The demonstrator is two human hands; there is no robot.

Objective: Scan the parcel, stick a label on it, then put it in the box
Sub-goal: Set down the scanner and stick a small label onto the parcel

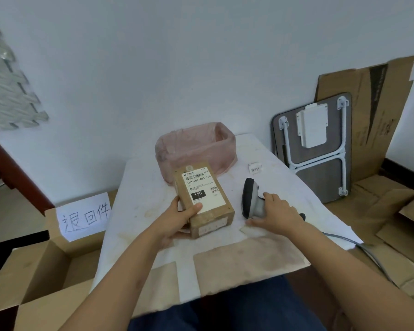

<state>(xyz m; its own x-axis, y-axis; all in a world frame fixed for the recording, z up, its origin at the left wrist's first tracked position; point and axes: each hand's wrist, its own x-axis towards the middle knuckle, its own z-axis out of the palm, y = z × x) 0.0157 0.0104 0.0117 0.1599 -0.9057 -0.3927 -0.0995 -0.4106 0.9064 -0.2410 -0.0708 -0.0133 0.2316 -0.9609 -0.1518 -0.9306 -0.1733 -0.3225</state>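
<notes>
A brown cardboard parcel [207,212] with a white shipping label on top rests tilted at the table's middle. My left hand [177,219] grips its near left corner, thumb on the label. To its right a grey and black barcode scanner [250,198] lies on the table, and my right hand [276,213] is wrapped around its handle. A small white label [255,168] with handwriting lies farther back right. An open cardboard box [46,263] with a handwritten paper sign [85,217] stands on the floor to the left.
A pink plastic-lined bin [194,149] stands behind the parcel. The white table cover [141,192] has brown patches near me. A grey cable [359,247] trails off the right edge. A folded table [316,149] and flattened cardboard [373,111] lean on the right wall.
</notes>
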